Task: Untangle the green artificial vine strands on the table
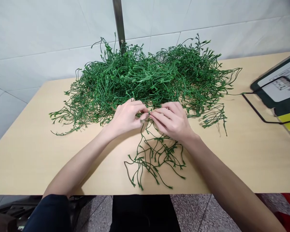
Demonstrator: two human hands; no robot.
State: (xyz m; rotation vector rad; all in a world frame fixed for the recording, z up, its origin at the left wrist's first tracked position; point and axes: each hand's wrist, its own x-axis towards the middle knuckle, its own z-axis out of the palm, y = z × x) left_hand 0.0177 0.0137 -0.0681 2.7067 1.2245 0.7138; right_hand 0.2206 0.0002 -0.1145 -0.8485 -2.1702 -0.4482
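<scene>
My left hand (130, 116) and my right hand (174, 121) meet fingertip to fingertip over the table, both pinching a thin green plastic stem between them. The exact spot they grip is small and partly covered by the fingers. Right behind them spreads a big tangled pile of green plastic stems (140, 75) with small forked, lighter tips. Below my hands, toward the front edge, lies a loose cluster of similar stems (154, 161), some reaching up to my fingers. A few short stems (214, 119) lie to the right of the pile.
The light wood table (26, 135) stands against a tiled wall (50, 29). A metal post (119, 25) rises behind the pile. At the right sits a dark case with a white label (284, 80) and a black wire frame (253, 111). Speckled floor (190, 209) shows below the front edge.
</scene>
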